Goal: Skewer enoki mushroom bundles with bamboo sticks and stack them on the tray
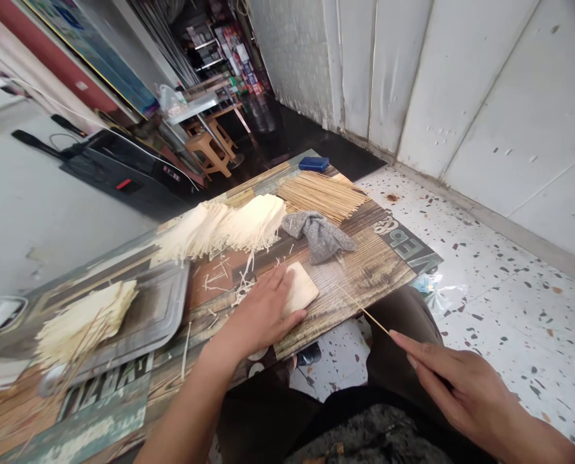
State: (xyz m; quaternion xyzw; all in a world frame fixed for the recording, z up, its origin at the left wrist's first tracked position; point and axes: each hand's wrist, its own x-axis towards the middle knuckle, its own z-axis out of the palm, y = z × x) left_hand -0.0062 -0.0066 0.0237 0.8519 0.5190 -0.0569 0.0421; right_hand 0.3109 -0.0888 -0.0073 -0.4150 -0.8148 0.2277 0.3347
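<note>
My left hand (263,306) lies flat with its fingers stretched out over a pale folded sheet (302,289), which looks like tofu skin. Part of that sheet is hidden under the fingers. To the right, my right hand (456,386) pinches a thin bamboo skewer (375,320) by one end. The skewer's far tip points at the sheet, a little apart from it. Behind my left hand rests a row of pale bundles (219,225) with thin, enoki-like strands at their edges. Loose strands (217,274) are scattered between the row and the hand.
A grey cloth (319,235) lies beyond the sheet, near a pile of bamboo skewers (323,194) and a blue box (313,164). At left, a clear plastic tray (179,303) stands under skewered pale pieces (94,316). The table's edge (340,316) runs above my lap.
</note>
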